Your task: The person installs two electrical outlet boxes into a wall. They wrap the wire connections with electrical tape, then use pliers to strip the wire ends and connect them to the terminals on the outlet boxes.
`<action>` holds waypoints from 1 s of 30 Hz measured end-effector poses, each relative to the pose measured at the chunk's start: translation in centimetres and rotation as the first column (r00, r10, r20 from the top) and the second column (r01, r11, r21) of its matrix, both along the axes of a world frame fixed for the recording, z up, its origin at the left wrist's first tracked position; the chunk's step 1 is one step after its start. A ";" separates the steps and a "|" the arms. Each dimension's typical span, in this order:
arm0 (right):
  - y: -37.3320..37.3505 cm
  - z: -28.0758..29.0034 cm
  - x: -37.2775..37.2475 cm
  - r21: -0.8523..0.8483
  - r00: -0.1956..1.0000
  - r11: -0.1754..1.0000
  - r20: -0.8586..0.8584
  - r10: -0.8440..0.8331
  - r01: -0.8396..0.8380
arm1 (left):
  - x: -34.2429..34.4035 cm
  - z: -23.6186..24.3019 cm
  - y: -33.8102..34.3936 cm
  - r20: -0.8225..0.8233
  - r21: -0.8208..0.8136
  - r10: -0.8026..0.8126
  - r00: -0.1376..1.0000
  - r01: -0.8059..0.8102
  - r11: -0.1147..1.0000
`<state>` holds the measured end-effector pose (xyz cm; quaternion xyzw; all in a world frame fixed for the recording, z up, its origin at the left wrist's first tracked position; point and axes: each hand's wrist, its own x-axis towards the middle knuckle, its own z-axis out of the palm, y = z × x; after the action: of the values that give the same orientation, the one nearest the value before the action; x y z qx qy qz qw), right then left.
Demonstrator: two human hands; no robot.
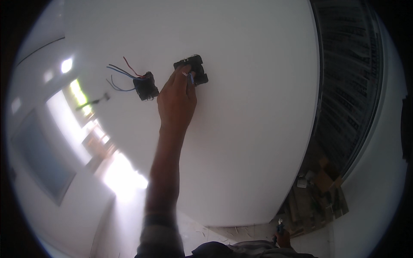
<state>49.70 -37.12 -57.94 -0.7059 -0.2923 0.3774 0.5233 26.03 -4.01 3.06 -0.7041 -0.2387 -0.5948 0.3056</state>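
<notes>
Our left hand pinches the black socket insert against the white wall; we should hold it square, wires clear. Right hand low, grip unclear.

- A black socket insert is gripped against the white wall by the left hand.
- Loose wires are seen at a black wall box just beside it.

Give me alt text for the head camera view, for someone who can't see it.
A left hand reaches up to a white wall, fingers on a black socket. Beside it, a second socket trails loose wires. The right hand hangs low, holding a small tool.
</notes>
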 end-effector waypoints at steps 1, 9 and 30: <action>0.0 0.0 0.1 -0.010 0.999 1.000 0.035 0.003 -0.002 | -0.1 0.0 0.0 0.010 -0.015 -0.031 0.999 0.032 0.999; 0.0 -1.2 0.0 -0.012 0.991 0.999 -0.125 -0.040 0.039 | -0.4 -0.8 0.7 0.016 0.010 -0.132 0.991 0.132 0.991; 1.9 2.3 -0.1 -0.055 0.998 0.998 0.056 0.026 -0.022 | -1.0 -3.2 -0.9 0.223 -0.020 -0.150 0.963 0.159 0.987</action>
<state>49.58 -35.20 -55.63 -0.7267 -0.3051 0.3713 0.4908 25.01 -4.95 -0.09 -0.6557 -0.2267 -0.6869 0.2165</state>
